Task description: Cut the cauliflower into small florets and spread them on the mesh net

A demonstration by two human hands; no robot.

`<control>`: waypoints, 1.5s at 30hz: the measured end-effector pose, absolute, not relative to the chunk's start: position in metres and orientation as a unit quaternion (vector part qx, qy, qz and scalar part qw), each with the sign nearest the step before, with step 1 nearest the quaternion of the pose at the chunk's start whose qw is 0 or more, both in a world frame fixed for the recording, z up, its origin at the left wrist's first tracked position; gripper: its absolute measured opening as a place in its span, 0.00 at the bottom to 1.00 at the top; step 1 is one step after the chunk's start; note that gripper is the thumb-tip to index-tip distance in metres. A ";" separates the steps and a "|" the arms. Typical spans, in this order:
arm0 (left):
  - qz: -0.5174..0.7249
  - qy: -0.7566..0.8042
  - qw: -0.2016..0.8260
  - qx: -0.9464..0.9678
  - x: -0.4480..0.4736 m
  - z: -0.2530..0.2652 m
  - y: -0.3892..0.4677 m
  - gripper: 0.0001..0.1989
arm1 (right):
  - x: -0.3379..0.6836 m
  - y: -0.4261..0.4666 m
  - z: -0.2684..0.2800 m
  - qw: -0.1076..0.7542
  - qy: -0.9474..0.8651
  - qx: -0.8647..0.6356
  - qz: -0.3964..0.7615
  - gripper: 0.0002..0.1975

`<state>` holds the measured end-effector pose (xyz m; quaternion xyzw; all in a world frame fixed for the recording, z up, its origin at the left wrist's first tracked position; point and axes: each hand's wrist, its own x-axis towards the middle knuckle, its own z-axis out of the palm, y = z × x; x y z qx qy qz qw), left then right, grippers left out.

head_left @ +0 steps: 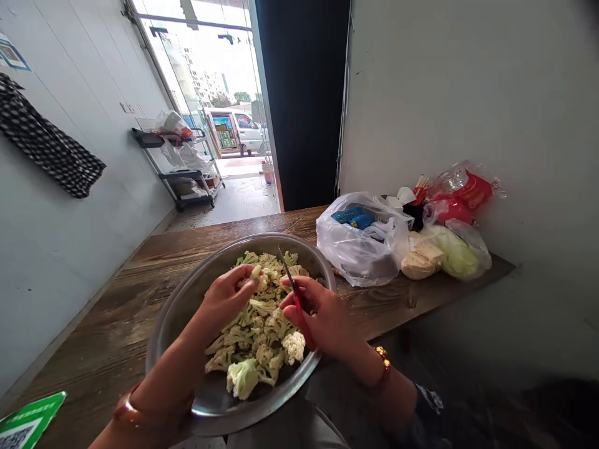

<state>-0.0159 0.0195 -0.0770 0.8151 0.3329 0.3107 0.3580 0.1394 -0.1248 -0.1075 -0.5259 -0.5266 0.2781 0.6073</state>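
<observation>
A wide steel basin [161, 324] holds many cut cauliflower florets [262, 340], with two larger pieces near its front. Over the far left part of the basin, my left hand [229, 290] pinches a small cauliflower floret [257, 272] between thumb and fingers. My right hand [322, 318] is wrapped around a red-handled knife [299, 305], its narrow dark blade pointing up and away. The blade is just right of the floret, apart from it. Both hands are above the heap of florets.
The basin sits on a wooden table [116, 312]. To its right are a white plastic bag [360, 243], a bagged pale green vegetable [461, 249] and red packages [463, 193]. A green QR card [35, 415] is at the near left. A cart [182, 168] stands by the doorway.
</observation>
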 end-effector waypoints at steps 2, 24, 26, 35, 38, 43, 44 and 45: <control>0.277 0.325 0.286 0.858 -0.014 -0.080 0.021 0.11 | 0.140 -0.127 -0.106 0.607 -0.530 -0.532 0.260 0.19; 0.273 0.340 0.143 0.889 -0.014 -0.090 0.038 0.10 | 0.277 -0.101 -0.182 0.429 -0.527 -0.734 0.015 0.19; 0.260 0.352 0.132 0.889 -0.013 -0.089 0.037 0.12 | 0.268 -0.102 -0.193 0.417 -0.541 -0.729 0.026 0.20; 0.204 0.407 0.123 0.882 -0.014 -0.092 0.041 0.21 | 0.257 -0.092 -0.202 0.393 -0.569 -0.722 0.033 0.20; 0.214 0.403 0.125 0.881 -0.014 -0.095 0.042 0.18 | 0.258 -0.092 -0.202 0.401 -0.571 -0.716 0.033 0.20; 0.226 0.380 0.132 0.887 -0.016 -0.101 0.044 0.14 | 0.262 -0.092 -0.205 0.452 -0.522 -0.723 0.029 0.21; 0.229 0.370 0.131 0.891 -0.016 -0.102 0.044 0.13 | 0.263 -0.091 -0.207 0.463 -0.508 -0.726 0.028 0.22; 0.232 0.362 0.129 0.893 -0.017 -0.103 0.045 0.12 | 0.265 -0.090 -0.208 0.473 -0.496 -0.728 0.026 0.22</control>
